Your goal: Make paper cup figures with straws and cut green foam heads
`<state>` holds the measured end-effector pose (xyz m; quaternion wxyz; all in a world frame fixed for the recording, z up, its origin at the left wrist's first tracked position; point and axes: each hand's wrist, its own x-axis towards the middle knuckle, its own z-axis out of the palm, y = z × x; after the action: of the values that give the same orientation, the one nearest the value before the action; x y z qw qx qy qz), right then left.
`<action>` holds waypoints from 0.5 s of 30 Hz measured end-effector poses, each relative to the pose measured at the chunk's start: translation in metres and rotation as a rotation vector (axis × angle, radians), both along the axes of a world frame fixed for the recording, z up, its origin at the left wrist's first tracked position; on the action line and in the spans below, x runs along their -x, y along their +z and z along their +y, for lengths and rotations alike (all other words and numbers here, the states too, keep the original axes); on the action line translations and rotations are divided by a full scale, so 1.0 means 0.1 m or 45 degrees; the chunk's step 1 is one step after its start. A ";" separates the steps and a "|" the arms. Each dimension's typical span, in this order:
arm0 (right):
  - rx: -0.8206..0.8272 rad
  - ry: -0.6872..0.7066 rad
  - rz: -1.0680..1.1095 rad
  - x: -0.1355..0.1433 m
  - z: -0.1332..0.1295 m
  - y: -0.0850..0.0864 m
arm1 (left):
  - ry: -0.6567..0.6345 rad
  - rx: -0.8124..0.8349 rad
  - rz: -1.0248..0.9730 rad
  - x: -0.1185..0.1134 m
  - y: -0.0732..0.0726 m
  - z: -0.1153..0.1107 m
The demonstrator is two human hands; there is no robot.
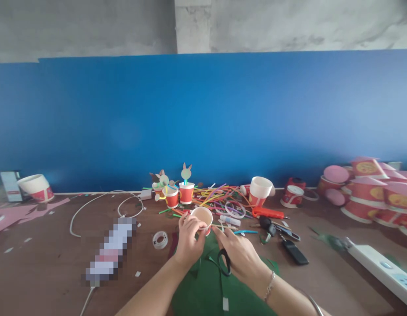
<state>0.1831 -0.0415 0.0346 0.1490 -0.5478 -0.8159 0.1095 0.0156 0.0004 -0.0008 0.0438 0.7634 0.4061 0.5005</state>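
Observation:
My left hand (189,237) pinches the rim and side of a small red-and-white paper cup (202,215), its open mouth tilted toward me. Black-handled scissors (224,262) are in my right hand (241,253), one finger loop showing below the palm; the blades are hidden. The right fingertips come close to the cup's lower right side, and whether they touch it I cannot tell. Beneath both hands lies a sheet of green paper (210,292) with a thin green strip on it. A roll of clear tape (160,240) rests left of my left hand.
Behind the cup lie many coloured pipe cleaners (219,197) and a cup with a rabbit figure (187,193). A white cup stack (260,188), orange cutter (269,213) and keys (269,228) are at right, beyond them stacked red cups (368,193) and a power strip (384,267). A blurred phone (111,248) lies left.

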 end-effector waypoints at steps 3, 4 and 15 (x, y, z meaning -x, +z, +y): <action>0.251 -0.047 0.327 0.01 0.03 0.03 | 0.014 -0.017 0.012 0.00 0.00 0.00; 0.435 -0.080 0.527 0.01 0.06 0.04 | 0.020 -0.026 0.017 0.00 0.00 0.00; 1.429 -0.145 1.395 -0.11 0.21 0.07 | 0.061 -0.069 -0.083 0.03 -0.04 0.06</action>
<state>0.1937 -0.0206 0.0419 0.2367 -0.4500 -0.4196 0.7519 0.0125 0.0064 -0.0052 0.0244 0.7376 0.4090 0.5368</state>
